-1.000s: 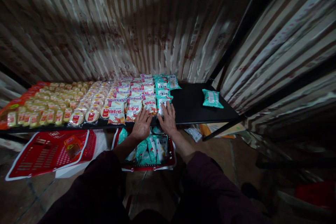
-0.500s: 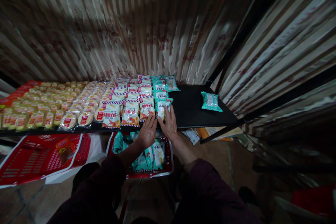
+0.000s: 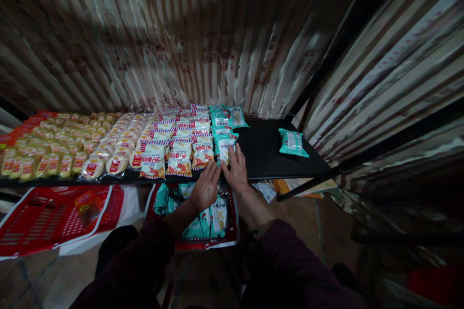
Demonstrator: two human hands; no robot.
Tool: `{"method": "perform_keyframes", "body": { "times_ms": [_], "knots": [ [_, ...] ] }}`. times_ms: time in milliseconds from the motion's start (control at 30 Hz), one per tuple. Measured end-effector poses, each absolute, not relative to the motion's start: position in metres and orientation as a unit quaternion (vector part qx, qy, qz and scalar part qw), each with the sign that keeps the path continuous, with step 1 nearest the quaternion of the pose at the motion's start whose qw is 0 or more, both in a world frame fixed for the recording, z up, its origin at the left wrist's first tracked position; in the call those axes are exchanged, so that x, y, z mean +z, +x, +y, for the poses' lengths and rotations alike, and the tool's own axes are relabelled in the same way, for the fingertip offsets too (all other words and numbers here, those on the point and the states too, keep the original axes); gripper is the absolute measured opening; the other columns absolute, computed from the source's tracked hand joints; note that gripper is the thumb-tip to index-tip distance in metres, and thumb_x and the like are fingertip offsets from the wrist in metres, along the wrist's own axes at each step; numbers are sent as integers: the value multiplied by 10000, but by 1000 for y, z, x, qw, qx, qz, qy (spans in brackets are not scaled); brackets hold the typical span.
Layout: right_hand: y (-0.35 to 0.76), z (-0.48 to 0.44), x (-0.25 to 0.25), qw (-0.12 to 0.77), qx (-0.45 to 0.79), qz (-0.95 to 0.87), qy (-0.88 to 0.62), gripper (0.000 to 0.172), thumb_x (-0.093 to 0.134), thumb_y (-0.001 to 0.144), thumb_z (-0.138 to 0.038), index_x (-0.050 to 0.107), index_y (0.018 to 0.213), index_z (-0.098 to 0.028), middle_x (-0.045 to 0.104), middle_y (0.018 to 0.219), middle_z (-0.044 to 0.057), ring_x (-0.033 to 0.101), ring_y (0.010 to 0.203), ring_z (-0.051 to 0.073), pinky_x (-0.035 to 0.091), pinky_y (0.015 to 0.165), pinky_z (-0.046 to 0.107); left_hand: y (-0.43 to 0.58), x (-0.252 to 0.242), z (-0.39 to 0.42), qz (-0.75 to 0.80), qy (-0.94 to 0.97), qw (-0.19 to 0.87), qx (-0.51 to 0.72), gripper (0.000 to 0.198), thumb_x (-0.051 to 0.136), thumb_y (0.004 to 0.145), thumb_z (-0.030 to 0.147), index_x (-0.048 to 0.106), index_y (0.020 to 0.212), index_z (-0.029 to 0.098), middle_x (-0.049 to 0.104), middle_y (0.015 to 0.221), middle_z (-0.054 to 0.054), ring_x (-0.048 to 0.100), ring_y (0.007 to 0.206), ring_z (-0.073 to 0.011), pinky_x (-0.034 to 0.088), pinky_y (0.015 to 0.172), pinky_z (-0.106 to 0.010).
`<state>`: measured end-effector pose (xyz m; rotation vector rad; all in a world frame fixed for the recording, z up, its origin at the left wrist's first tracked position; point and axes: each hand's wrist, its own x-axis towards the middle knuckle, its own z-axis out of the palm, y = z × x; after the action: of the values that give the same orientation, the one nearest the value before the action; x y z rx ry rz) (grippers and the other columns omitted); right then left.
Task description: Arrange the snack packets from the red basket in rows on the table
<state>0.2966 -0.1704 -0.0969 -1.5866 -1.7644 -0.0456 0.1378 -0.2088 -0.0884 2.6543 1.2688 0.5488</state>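
A teal snack bag (image 3: 224,147) lies at the front of a short column of teal bags on the black shelf (image 3: 264,149). My right hand (image 3: 235,170) rests on its lower right edge, fingers spread. My left hand (image 3: 206,186) is at the shelf's front edge, just below the teal bag and the neighbouring white-and-orange bag (image 3: 203,151), its fingers stretched out. Neither hand is wrapped round anything. Below the hands, a red basket (image 3: 236,231) holds several more teal bags (image 3: 218,217).
A lone teal bag (image 3: 293,143) lies near the shelf's right end. Rows of round wrapped cakes (image 3: 116,164) and small yellow packs (image 3: 52,164) fill the left. A second red basket (image 3: 39,217) is at lower left. A black shelf post (image 3: 308,186) slants at right.
The view has shifted slightly. Both hands stay at the front teal bag, which seems to lie slightly further back over the one behind it.
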Motion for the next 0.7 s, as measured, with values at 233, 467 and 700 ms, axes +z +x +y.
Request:
{"method": "perform_keyframes", "body": {
  "times_ms": [233, 467, 700],
  "knots": [
    [294, -171, -101, 372, -10, -701, -608, 629, 395, 924, -401, 191, 1489, -215, 142, 1570, 124, 214, 1418, 290, 318, 1075, 506, 138, -95, -207, 424, 881, 63, 201, 591, 385, 797, 80, 353, 1384, 25, 307, 1501, -199, 106, 1443, -296, 301, 1122, -514],
    [291, -169, -98, 362, -14, -703, -612, 663, 393, 924, -436, 162, 1494, -190, 205, 1554, 137, 237, 1410, 267, 326, 1076, 471, 136, -97, -209, 427, 879, 58, 205, 586, 398, 799, 77, 345, 1380, 20, 308, 1499, -205, 96, 1445, -286, 289, 1136, -483],
    [293, -170, -102, 363, -21, -689, -627, 731, 436, 892, -513, 158, 1494, -204, 141, 1564, 155, 225, 1413, 306, 336, 1060, 491, 132, -95, -211, 424, 881, 62, 202, 586, 396, 802, 76, 340, 1384, 30, 286, 1511, -197, 74, 1448, -284, 286, 1139, -469]
  ]
}}
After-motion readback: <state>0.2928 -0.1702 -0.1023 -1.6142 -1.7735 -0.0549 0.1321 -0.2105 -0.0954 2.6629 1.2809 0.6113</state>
